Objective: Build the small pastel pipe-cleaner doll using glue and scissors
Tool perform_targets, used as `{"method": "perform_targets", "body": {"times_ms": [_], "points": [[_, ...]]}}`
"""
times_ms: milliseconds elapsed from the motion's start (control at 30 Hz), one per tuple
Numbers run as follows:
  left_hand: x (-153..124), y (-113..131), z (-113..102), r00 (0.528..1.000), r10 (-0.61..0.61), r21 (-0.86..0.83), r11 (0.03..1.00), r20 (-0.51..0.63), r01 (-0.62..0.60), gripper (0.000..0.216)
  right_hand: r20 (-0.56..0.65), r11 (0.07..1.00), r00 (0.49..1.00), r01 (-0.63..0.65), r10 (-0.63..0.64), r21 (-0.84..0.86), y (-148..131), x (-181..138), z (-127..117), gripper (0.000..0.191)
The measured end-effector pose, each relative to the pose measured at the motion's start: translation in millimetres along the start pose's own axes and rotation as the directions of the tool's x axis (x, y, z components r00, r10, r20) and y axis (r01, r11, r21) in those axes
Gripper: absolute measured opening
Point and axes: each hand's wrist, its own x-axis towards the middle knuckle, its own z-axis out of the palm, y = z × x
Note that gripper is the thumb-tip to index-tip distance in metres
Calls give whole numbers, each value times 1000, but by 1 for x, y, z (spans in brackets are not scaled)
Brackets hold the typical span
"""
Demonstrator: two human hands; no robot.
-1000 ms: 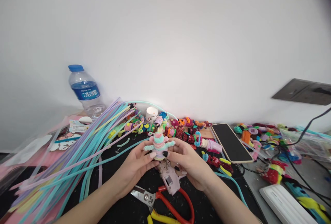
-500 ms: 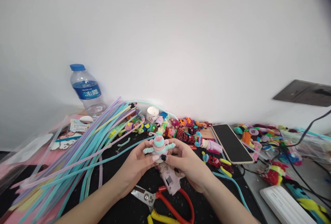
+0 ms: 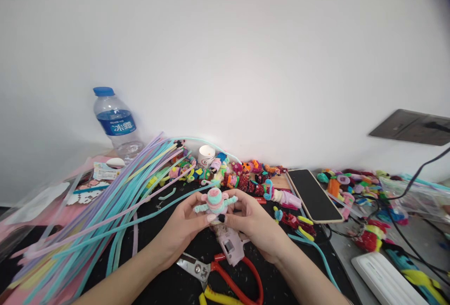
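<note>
Between my two hands is a small pipe-cleaner doll (image 3: 215, 198) in pink and mint, with round pink ears and two mint arms sticking out sideways. My left hand (image 3: 190, 218) grips it from the left, and my right hand (image 3: 242, 218) grips it from the right. Both thumbs press on its lower body, which they partly cover. Below the hands lies a pale pink glue gun (image 3: 232, 247), its nose end hidden. Scissors (image 3: 201, 270) with red handles lie under it, their blades pointing left. Something with yellow handles (image 3: 220, 297) shows at the bottom edge.
Long pastel pipe cleaners (image 3: 116, 206) spread across the left side, before a water bottle (image 3: 117, 124). Several finished pipe-cleaner figures (image 3: 246, 180) line the wall beside a paper cup (image 3: 206, 156). To the right are a phone (image 3: 315, 196), black cables (image 3: 416, 183) and a white power strip (image 3: 386, 281).
The doll's head has tipped slightly toward me within my fingers. Both hands keep their hold in nearly the same place, and the whole view has shifted slightly.
</note>
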Motion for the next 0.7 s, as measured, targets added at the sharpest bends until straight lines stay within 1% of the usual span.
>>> {"method": "perform_targets", "body": {"times_ms": [233, 533, 600, 700], "points": [[1, -1, -1, 999, 0, 22, 1000, -38, 1, 40, -1, 1000, 1000, 3, -3, -7, -1, -2, 0, 40], [3, -3, -4, 1000, 14, 24, 1000, -27, -14, 39, 17, 1000, 1000, -17, 16, 21, -4, -1, -3, 49], [3, -3, -5, 1000, 13, 8, 1000, -28, -12, 39, 30, 999, 999, -14, 13, 30, -4, -1, -4, 51], [3, -2, -5, 1000, 5, -26, 1000, -11, -6, 39, 83, 999, 997, -9, 6, 44, -5, -1, -8, 50]]}}
